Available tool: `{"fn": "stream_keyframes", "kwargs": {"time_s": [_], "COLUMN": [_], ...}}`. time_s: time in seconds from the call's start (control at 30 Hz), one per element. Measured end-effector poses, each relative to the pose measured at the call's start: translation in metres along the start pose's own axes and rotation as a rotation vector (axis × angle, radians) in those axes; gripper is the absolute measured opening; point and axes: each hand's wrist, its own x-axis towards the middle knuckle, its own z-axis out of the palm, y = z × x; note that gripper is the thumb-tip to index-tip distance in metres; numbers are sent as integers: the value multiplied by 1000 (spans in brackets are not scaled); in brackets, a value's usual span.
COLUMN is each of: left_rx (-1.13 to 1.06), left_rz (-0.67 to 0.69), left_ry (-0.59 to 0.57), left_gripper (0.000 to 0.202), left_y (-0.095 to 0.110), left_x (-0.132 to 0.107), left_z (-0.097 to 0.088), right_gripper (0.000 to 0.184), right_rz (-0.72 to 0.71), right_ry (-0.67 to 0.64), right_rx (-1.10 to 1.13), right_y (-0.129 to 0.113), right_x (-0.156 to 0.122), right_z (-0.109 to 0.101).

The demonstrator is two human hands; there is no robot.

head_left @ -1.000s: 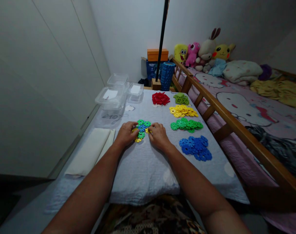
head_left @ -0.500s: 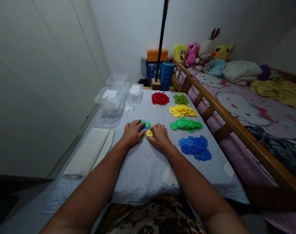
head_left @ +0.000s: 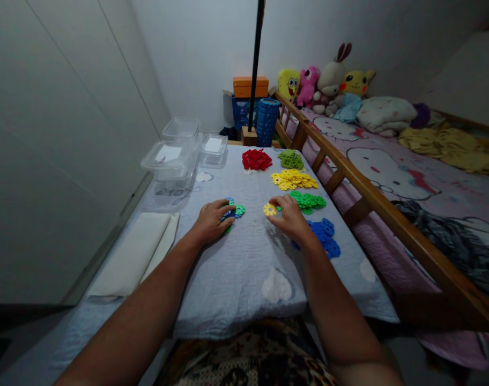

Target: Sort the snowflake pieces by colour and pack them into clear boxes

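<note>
Disc (head_left: 267, 212), yellow, sits pinched in the right hand (head_left: 291, 219), right of the blue-and-green cluster (head_left: 239, 212) the left hand (head_left: 209, 221) grasps.

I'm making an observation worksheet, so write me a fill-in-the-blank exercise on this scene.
The right hand pinches a flower-shaped plastic disc coloured ____.
The left hand partly covers a cluster of blue and ____ plastic discs.
Clear plastic boxes stand to the ____ of the red plastic heap.
Of the plastic piles, the ____ one lies nearest the person.

Missing words: yellow; green; left; blue.
</note>
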Motion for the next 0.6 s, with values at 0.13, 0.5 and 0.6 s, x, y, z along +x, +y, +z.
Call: {"fn": "stream_keyframes", "kwargs": {"time_s": [0.13, 0.5, 0.6], "left_rx": [-43, -112, -67], "left_rz": [33, 9, -20], "left_ry": [-20, 54, 68], "left_gripper": [42, 43, 44], "left_y": [5, 14, 14], "left_x": [-1, 0, 1], "left_z": [-4, -1, 0], "right_gripper": [35, 44, 43], "right_rz": [56, 260, 287], "right_ry": [-29, -127, -124], "right_rx": [-50, -249, -272], "right_y": [34, 80, 79], "right_x": [-28, -77, -80], "right_z": [-39, -72, -69]}}
